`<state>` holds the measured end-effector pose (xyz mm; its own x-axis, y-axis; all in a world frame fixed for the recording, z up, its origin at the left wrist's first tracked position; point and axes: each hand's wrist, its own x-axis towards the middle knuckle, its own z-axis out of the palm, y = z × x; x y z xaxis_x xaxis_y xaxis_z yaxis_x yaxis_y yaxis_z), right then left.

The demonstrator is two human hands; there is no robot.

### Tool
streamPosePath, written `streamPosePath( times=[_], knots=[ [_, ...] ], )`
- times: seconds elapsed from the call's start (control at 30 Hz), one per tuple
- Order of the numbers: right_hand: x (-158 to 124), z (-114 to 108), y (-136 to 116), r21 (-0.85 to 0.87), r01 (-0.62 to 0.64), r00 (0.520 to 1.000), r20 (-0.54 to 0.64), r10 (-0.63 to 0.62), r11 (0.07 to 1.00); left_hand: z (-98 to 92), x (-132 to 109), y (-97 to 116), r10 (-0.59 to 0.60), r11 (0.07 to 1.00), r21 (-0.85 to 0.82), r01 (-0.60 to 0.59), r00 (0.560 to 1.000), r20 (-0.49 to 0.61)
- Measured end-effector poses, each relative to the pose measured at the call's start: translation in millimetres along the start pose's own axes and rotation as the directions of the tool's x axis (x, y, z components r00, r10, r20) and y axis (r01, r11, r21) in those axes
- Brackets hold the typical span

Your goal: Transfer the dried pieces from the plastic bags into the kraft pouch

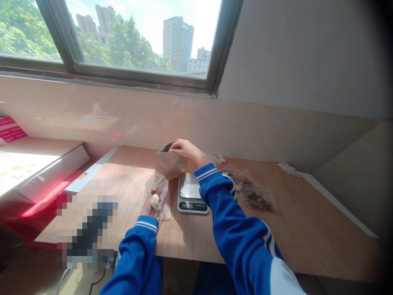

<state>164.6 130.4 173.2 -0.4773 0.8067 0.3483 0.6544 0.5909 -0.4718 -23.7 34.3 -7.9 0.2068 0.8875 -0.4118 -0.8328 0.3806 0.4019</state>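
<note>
My left hand is closed on a clear zip bag; a pale piece and a darker brown one show in it. Behind that bag stands an upright brown paper bag, its mouth open. My right hand reaches over its rim with the fingers bent together and pointing down inside. Dark bits show by the fingertips, but the tips are partly hidden, so what they grip cannot be made out. Close below the right forearm sits a white kitchen scale with a silver plate, partly covered by the sleeve.
To the right of the scale lie several clear bags of dark dried pieces. Crumpled whitish scraps rest near the wall. A blurred-out dark object is on the table's left. Another table stands further left, and a window is above.
</note>
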Motion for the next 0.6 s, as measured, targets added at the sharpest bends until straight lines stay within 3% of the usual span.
streamPosePath(
  times=[0.2, 0.37, 0.53, 0.6],
  knots=[
    [-8.1, 4.6, -16.2, 0.014, -0.01, 1.0, 0.025, 0.01, 1.0, -4.4, 3.6, 0.9, 0.045, 0.993, 0.112, -0.046, 0.999, 0.009],
    [-10.8, 13.1, -28.1, -0.052, -0.241, 0.962, -0.144, 0.232, 0.969, -5.9, 5.1, -0.5, 0.118, 0.982, 0.147, -0.121, 0.993, 0.03],
    [-24.8, 14.5, -51.9, -0.097, -0.07, 0.941, -0.337, 0.034, 0.993, -4.9, 5.7, -0.7, 0.133, 0.978, 0.161, -0.132, 0.991, 0.003],
    [-38.2, 15.8, -64.7, 0.021, 0.006, 0.95, -0.312, 0.001, 1.0, -4.9, 5.8, -0.9, 0.153, 0.974, 0.17, -0.149, 0.988, -0.007]
  ],
)
